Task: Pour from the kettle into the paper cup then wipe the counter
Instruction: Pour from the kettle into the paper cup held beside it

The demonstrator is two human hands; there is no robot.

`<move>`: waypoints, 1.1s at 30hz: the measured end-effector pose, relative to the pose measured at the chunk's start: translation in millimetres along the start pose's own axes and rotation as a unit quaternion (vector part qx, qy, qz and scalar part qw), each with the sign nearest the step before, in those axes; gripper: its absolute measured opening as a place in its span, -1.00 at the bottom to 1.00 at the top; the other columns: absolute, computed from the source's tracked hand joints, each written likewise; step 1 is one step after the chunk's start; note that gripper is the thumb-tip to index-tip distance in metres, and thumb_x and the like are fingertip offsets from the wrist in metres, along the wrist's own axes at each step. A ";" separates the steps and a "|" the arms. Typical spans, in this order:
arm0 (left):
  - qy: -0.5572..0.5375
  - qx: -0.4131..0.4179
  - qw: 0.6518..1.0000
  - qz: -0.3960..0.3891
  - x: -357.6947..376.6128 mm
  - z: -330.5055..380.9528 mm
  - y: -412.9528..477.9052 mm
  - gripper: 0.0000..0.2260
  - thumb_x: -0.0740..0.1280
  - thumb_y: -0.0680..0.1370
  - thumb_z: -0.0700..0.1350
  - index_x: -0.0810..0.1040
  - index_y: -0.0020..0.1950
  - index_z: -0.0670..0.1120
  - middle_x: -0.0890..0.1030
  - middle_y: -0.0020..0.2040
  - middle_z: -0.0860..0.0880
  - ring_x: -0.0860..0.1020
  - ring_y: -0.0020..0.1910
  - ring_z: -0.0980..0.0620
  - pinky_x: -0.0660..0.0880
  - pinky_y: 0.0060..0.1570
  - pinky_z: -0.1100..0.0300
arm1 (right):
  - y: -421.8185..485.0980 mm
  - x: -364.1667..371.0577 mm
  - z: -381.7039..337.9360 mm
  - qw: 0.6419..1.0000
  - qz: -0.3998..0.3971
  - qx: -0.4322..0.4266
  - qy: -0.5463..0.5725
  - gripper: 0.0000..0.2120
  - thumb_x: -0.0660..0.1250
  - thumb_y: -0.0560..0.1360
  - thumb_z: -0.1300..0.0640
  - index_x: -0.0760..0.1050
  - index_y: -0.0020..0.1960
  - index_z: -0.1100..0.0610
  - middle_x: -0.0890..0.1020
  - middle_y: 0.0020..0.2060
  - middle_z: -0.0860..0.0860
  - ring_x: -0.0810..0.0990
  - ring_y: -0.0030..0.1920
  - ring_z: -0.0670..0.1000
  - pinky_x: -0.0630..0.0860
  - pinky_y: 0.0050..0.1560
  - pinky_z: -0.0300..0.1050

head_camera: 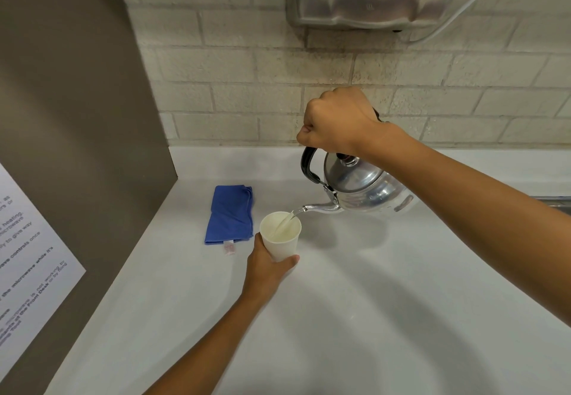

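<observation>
- Head view: the right hand (336, 119) is clenched round the black handle of the shiny steel kettle (367, 189), tipping it so a thin stream runs from the spout into the white paper cup (280, 235).
- The left hand (267, 266) wraps the cup's lower wall, likely steadying it on the pale grey counter (355, 317).
- The folded blue cloth (230, 215) lies just beside the cup, handy for wiping.
- The white notice (27, 258) at left mentions "microwave"; the rest blurs.
</observation>
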State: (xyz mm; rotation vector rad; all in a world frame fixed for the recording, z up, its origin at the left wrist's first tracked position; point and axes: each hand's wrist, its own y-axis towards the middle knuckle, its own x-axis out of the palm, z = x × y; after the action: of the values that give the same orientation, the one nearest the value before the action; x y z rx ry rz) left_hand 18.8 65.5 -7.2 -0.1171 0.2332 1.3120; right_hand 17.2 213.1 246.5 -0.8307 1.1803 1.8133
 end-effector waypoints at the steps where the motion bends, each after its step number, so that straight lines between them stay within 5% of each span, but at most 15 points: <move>1: -0.001 0.000 1.000 0.000 0.2 -0.1 0.1 -0.35 0.52 0.31 -0.13 0.25 0.29 0.00 0.42 0.06 0.08 0.42 0.02 0.08 0.36 -0.14 0.35 | 0.1 0.1 0.5 1.000 0.000 0.000 -0.001 -0.63 0.21 0.35 0.14 0.12 -0.54 0.12 0.14 -0.59 0.00 0.05 -0.54 0.00 0.02 -0.45 -0.25; 5: -0.003 -0.004 1.000 0.002 0.7 -0.2 0.4 -0.34 0.52 0.31 -0.13 0.24 0.29 0.02 0.42 0.03 0.11 0.42 -0.02 0.11 0.34 -0.28 0.50 | 0.9 -0.5 1.9 1.000 0.001 -0.002 -0.003 -0.64 0.21 0.36 0.13 0.13 -0.54 0.13 0.16 -0.59 0.01 0.09 -0.55 0.00 0.04 -0.46 -0.24; 9: 0.001 -0.004 1.000 0.002 0.9 -1.0 0.6 -0.33 0.52 0.31 -0.12 0.24 0.30 0.00 0.42 0.05 0.09 0.42 0.00 0.08 0.37 -0.12 0.32 | 1.4 -1.0 1.4 1.000 0.003 -0.003 -0.005 -0.63 0.22 0.35 0.14 0.13 -0.54 0.13 0.16 -0.59 0.01 0.08 -0.55 0.00 0.04 -0.46 -0.25; 14: 0.002 -0.001 1.000 0.002 0.9 -0.2 0.4 -0.33 0.52 0.30 -0.13 0.24 0.29 0.00 0.41 0.06 0.08 0.41 0.01 0.08 0.32 -0.24 0.48 | 3.2 -1.3 0.4 1.000 0.001 -0.001 -0.010 -0.64 0.22 0.35 0.13 0.13 -0.54 0.13 0.17 -0.60 0.01 0.09 -0.56 0.00 0.05 -0.46 -0.25; 17: 0.006 -0.002 1.000 0.002 0.4 0.5 0.3 -0.32 0.52 0.30 -0.13 0.24 0.30 -0.01 0.41 0.06 0.08 0.41 0.01 0.08 0.36 -0.15 0.36 | 4.3 -1.9 -0.9 1.000 0.003 -0.005 -0.010 -0.63 0.22 0.35 0.14 0.11 -0.54 0.13 0.17 -0.60 0.00 0.08 -0.56 0.00 0.03 -0.45 -0.25; 22: 0.010 -0.006 1.000 0.000 1.3 2.8 -1.0 -0.32 0.52 0.31 -0.12 0.23 0.31 -0.01 0.41 0.06 0.09 0.41 0.00 0.09 0.36 -0.22 0.47 | 5.6 -2.4 -2.8 1.000 0.003 -0.010 -0.009 -0.62 0.22 0.35 0.14 0.11 -0.53 0.13 0.17 -0.60 0.00 0.08 -0.56 0.00 0.03 -0.45 -0.25; 26: 0.007 -0.011 1.000 0.004 1.5 2.9 -1.1 -0.33 0.52 0.30 -0.13 0.25 0.30 -0.01 0.42 0.05 0.08 0.42 -0.01 0.08 0.37 -0.09 0.26 | 5.9 -1.9 -3.8 1.000 -0.001 -0.009 -0.008 -0.62 0.22 0.35 0.15 0.11 -0.53 0.13 0.17 -0.60 0.01 0.08 -0.55 0.00 0.03 -0.46 -0.24; 33: 0.009 -0.012 1.000 0.002 0.1 4.2 -1.8 -0.34 0.52 0.31 -0.13 0.24 0.30 -0.02 0.41 0.05 0.08 0.41 -0.01 0.08 0.34 -0.16 0.36 | 5.6 -0.4 -4.2 1.000 0.001 -0.011 -0.010 -0.62 0.21 0.36 0.14 0.11 -0.53 0.13 0.16 -0.59 0.01 0.08 -0.55 0.00 0.02 -0.45 -0.23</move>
State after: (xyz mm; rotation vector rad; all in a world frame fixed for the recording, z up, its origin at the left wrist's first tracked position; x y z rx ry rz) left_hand 21.1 66.1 -3.2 -0.1492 0.2324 1.3180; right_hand 12.8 207.7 247.6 -0.8232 1.1509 1.8363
